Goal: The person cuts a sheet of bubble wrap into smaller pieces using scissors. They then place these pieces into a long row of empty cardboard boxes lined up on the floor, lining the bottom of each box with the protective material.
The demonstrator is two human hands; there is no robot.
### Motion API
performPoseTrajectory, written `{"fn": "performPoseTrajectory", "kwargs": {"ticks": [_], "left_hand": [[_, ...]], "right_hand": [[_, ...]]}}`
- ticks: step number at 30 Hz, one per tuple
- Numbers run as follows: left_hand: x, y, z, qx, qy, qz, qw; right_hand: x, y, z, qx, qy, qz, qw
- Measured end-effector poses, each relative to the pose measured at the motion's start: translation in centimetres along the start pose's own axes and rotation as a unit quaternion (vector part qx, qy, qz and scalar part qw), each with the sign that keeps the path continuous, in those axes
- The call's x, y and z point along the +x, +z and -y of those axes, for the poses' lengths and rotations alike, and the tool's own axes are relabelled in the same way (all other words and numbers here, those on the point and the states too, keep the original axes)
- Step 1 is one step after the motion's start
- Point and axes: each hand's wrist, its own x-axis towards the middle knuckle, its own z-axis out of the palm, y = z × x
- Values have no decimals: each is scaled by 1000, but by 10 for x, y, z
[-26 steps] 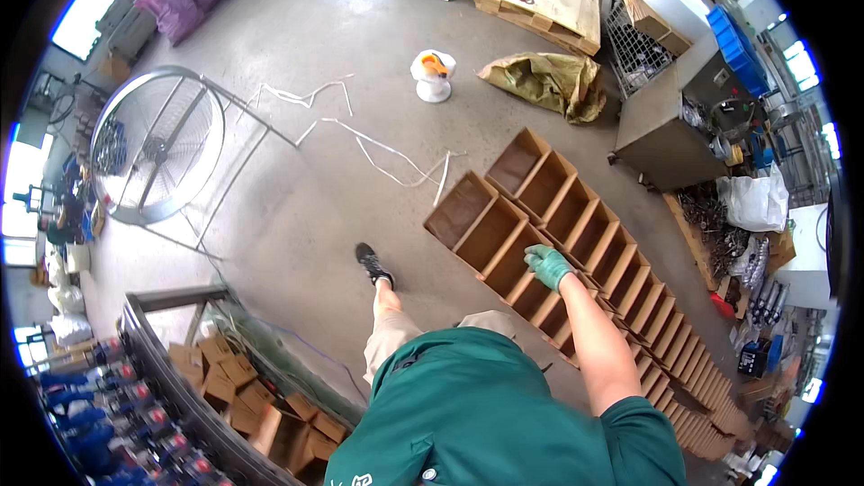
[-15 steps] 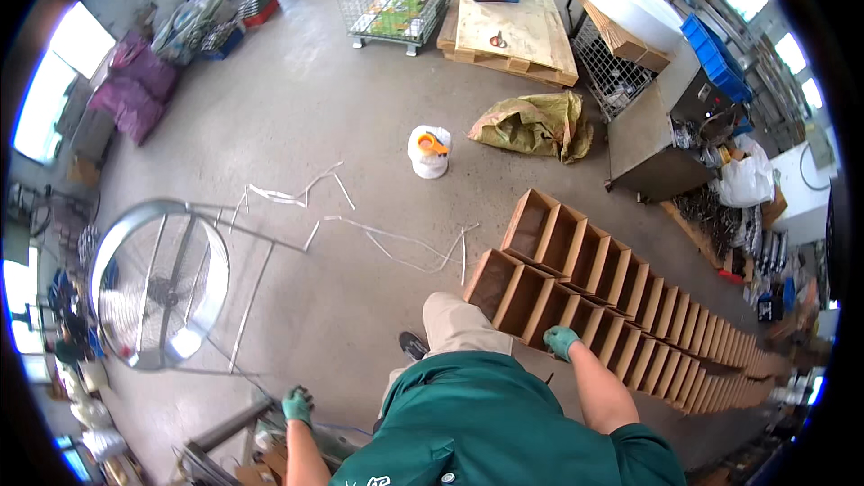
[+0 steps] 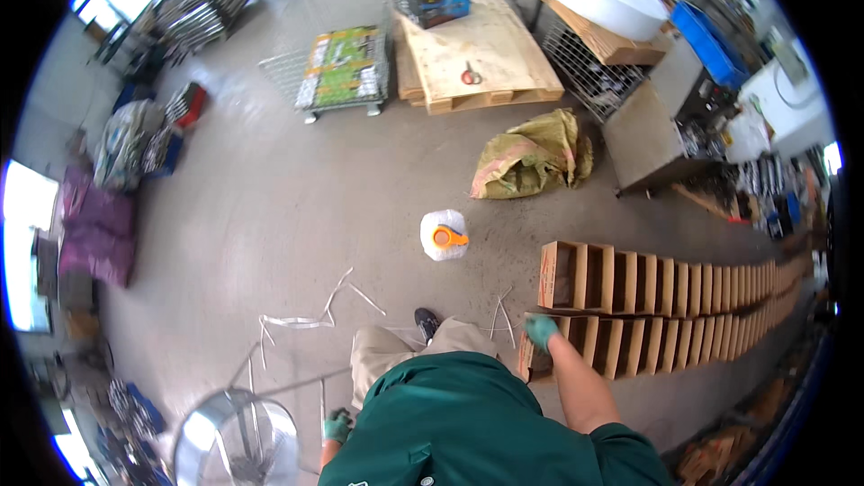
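Note:
My right hand [image 3: 541,331], in a green glove, is at the left end of the nearer row of open cardboard boxes [image 3: 616,348], over the end box's far edge. Its fingers are bunched and point down; whatever they hold is hidden. Beyond lies a second row of open boxes [image 3: 621,281], curving off to the right alongside the first. Low at my left side, my left hand [image 3: 338,426] wears the same kind of glove. Its fingers are curled around something small and dark that I cannot make out.
Ahead stands a white tub [image 3: 444,247] with an orange tape dispenser on top. Behind it are a crumpled woven sack [image 3: 531,162] and a wooden pallet [image 3: 504,54] with scissors. White strapping [image 3: 301,320] lies on the floor near a round fan [image 3: 236,445] at lower left.
My body has turned and shifted, so the box rows now run more straight to the right. My right hand has moved to the end box. My left hand has come closer to my side.

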Motion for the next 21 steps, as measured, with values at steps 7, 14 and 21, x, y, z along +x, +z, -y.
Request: {"fn": "performPoseTrajectory", "kwargs": {"ticks": [7, 14, 21], "left_hand": [[178, -62, -162, 179, 32, 121, 976], [438, -133, -451, -32, -86, 77, 993], [556, -58, -737, 23, 112, 93, 989]], "right_hand": [[44, -59, 257, 41, -150, -202, 967], [58, 52, 199, -16, 147, -180, 972], [63, 59, 281, 33, 198, -234, 951]]}}
